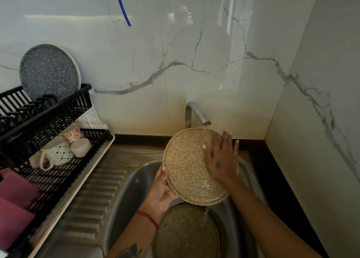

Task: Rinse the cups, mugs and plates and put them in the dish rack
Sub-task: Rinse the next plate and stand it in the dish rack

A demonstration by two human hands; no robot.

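Note:
A speckled beige plate (188,166) is tilted under the running tap (196,113) above the sink (136,179). My left hand (162,191) grips its lower left rim from below. My right hand (222,158) lies flat on the plate's right side, fingers spread. A second speckled plate (185,232) sits in the sink bowl below, with water falling on it. The black dish rack (48,119) stands at the left. A grey speckled plate (49,72) stands upright in its upper tier, and patterned mugs (58,152) lie in the lower tier.
Pink sponges or cloths (15,199) fill the rack's near end. The rack rests on a cream tray (78,181) beside the ribbed steel drainboard (93,197). Marble walls close in behind and on the right. A folded patterned cloth (91,119) lies behind the rack.

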